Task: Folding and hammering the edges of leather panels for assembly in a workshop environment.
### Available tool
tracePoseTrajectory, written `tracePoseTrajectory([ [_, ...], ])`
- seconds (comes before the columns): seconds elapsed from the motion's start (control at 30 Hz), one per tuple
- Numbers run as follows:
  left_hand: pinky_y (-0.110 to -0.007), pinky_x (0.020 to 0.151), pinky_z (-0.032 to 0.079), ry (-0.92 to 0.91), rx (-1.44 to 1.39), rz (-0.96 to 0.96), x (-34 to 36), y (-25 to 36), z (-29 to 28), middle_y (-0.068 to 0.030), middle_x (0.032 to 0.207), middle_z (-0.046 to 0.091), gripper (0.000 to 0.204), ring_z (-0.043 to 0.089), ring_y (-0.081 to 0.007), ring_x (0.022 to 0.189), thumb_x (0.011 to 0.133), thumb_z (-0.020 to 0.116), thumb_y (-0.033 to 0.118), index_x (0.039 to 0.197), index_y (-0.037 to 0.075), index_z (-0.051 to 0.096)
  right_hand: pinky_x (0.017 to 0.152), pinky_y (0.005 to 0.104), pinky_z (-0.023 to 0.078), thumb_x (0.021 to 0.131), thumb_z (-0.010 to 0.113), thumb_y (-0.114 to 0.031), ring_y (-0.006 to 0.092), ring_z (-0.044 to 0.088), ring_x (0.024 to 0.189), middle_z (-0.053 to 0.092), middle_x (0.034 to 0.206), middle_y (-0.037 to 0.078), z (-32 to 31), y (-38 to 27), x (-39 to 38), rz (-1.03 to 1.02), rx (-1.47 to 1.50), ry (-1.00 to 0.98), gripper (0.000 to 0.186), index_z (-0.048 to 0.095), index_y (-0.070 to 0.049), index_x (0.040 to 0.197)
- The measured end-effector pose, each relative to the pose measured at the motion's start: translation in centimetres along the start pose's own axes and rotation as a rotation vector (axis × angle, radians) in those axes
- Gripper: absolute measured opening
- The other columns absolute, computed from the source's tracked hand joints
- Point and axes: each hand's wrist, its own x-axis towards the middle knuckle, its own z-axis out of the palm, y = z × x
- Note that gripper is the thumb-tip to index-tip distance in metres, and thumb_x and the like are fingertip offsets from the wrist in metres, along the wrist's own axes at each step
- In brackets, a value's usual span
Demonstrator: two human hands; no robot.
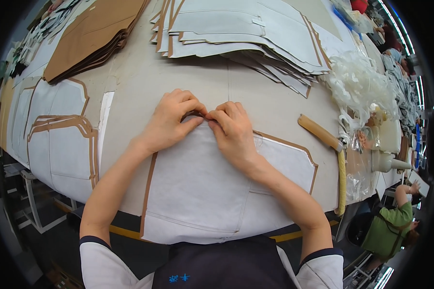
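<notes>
A white panel with brown edging (193, 192) lies on the worktable in front of me, beside or over a second white panel with brown edging (289, 168). My left hand (173, 118) grips the first panel's upper brown edge, thumb and fingers curled on it. My right hand (231, 130) pinches the same edge just to the right, its thumb and forefinger close to my left fingertips. The edge under my fingers is partly hidden.
Stacks of brown pieces (91, 33) and white pieces (236, 24) lie beyond, more white panels (58, 149) at left. At right are a wooden-handled tool (318, 131), crumpled plastic (357, 86) and a white squeeze bottle (384, 162). A person in green (386, 231) works at the far right.
</notes>
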Motion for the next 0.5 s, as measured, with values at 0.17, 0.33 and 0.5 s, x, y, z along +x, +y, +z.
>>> tracePoseTrajectory([
  [0.17,-0.039,0.093,0.048,0.075,0.027,0.013,-0.4,-0.2,0.6,-0.007,0.103,0.068,0.02,0.061,-0.0274,0.104,0.083,0.075,0.001,0.102,0.007,0.075,0.081,0.0403,0.045,0.079,0.068,-0.003,0.0284,0.057,0.095,0.061,0.101,0.011,0.3,-0.1,-1.0,-0.16,-0.227,0.037,0.026,0.069,0.002,0.104],
  [0.33,-0.039,0.095,0.046,0.09,0.104,0.036,-0.8,0.6,0.8,-0.0059,0.106,0.068,0.02,0.06,-0.0265,0.106,0.085,0.075,0.001,0.104,0.007,0.076,0.086,0.0397,0.046,0.077,0.066,-0.006,0.0272,0.059,0.099,0.061,0.106,0.013,-0.1,-0.5,-1.5,-0.287,-0.38,0.022,0.034,0.067,0.006,0.11],
  [0.5,-0.039,0.096,0.044,0.096,0.177,0.091,-1.0,0.9,1.3,-0.0048,0.106,0.068,0.02,0.06,-0.0249,0.105,0.086,0.074,0.0,0.104,0.008,0.077,0.086,0.0398,0.046,0.077,0.067,-0.007,0.0269,0.058,0.1,0.06,0.106,0.012,-1.7,0.8,-2.6,-0.273,-0.364,0.043,0.035,0.067,0.004,0.11],
])
